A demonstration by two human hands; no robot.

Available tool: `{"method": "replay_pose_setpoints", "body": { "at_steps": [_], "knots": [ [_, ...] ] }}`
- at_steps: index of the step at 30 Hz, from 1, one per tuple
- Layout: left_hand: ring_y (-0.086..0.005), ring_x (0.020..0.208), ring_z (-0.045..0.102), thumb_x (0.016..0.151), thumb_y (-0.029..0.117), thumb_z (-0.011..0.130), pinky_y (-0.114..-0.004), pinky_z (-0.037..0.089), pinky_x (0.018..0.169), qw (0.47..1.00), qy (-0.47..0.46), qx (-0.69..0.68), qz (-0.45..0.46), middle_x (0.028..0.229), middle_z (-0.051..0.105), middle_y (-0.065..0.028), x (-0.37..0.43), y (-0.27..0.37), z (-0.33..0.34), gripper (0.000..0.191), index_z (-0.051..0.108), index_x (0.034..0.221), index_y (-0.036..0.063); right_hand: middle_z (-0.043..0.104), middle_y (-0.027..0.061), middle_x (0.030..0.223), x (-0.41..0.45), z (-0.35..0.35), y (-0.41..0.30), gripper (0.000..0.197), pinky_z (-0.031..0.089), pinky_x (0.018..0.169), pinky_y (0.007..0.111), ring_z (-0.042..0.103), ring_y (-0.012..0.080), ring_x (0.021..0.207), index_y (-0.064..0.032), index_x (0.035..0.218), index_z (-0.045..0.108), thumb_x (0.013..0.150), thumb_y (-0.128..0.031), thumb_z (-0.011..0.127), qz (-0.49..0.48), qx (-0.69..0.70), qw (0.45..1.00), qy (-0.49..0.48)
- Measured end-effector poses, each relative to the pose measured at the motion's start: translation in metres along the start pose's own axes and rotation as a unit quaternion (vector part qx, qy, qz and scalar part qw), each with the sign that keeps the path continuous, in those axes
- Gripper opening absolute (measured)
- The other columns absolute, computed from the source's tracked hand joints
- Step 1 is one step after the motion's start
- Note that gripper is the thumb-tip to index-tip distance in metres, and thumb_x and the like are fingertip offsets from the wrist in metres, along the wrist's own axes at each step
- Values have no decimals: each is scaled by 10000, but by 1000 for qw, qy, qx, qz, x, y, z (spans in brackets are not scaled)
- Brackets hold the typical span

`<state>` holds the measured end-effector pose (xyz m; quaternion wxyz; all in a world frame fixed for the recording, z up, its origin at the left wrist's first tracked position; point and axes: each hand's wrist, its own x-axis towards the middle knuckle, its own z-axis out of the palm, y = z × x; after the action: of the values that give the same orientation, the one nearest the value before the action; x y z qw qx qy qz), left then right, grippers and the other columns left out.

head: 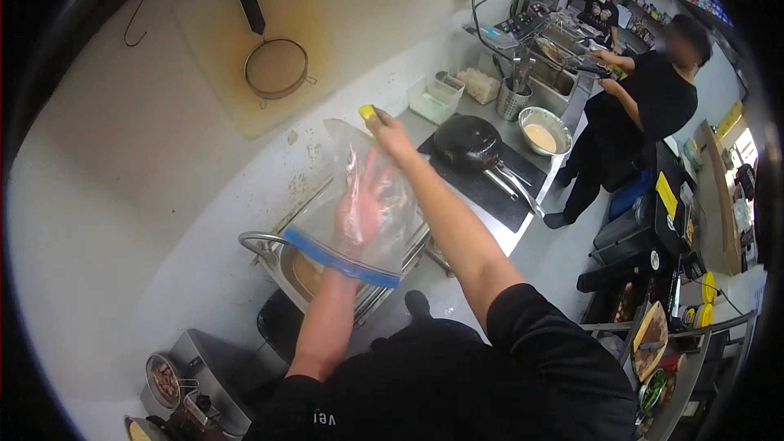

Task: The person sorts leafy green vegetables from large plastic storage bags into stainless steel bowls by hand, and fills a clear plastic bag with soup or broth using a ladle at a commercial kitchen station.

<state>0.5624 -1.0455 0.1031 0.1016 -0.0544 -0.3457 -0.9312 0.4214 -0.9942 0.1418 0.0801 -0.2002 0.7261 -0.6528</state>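
Note:
My left hand is inside a large clear zip-top plastic bag, fingers spread against the film, with the blue zip edge around my wrist. Beside the bag's far end, my right hand grips a small yellow-and-green sponge. Beneath the bag is a metal sink with a curved faucet at its left; the bag hides much of the basin. An upside-down black pan rests on a dark mat to the right.
Beyond the pan stand a metal bowl of batter, a perforated utensil holder and plastic containers. A strainer hangs on the wall. One person works at the fryers; another person is farther back. Shelving stands at right.

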Motion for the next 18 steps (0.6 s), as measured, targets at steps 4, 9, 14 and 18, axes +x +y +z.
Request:
{"method": "replay_pose_setpoints", "body": {
  "at_steps": [4,9,14,18],
  "knots": [
    [-305,1355,205,949,464,358,-528,298,1011,979,195,50,2,1476,231,-65,9,-10,-65,566,261,1429,181,516,213,1253,-49,50,37,445,364,998,463,493,361,1147,-18,1261,484,875,-239,500,-84,-272,937,-204],
    [-327,1361,172,933,492,371,-550,269,1021,993,102,-53,32,1487,203,-66,-17,-20,-83,590,250,1434,204,463,209,1309,-123,92,15,416,218,1071,513,364,385,1262,-80,1222,536,871,-300,498,-255,-320,911,56],
    [-350,1368,138,917,519,385,-572,239,1030,993,81,-91,8,1497,176,-66,-3,-26,-51,615,238,1438,228,496,185,1281,-47,35,-12,475,325,1012,491,424,346,1236,-101,1284,476,867,-326,489,156,-33,981,-113],
    [-368,1374,111,904,541,395,-589,216,1038,978,180,-17,104,1506,154,-66,-4,-1,-39,635,229,1441,246,602,205,1094,-133,81,46,386,412,905,471,550,345,1083,-56,1190,550,841,-217,510,-238,-244,933,111]
  ]
}}
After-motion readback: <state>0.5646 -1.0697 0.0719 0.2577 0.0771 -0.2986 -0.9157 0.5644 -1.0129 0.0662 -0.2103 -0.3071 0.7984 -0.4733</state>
